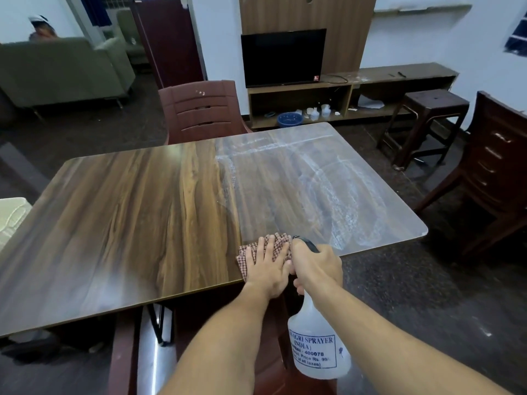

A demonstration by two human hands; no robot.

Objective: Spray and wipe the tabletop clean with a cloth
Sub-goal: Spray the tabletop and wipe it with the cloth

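Spray bottle (318, 346) (translucent) in right hand (315, 265), left hand (269, 270) on cloth (242, 255).

Spray bottle (319, 346) label reads "AGRI SPRAYER (INDIA)", "400078", "Price Rs. 99", "of all taxes)"

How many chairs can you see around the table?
3: a maroon chair at the table's far side, a dark wooden chair to its right, a second maroon chair at the near edge. Others may be hidden.
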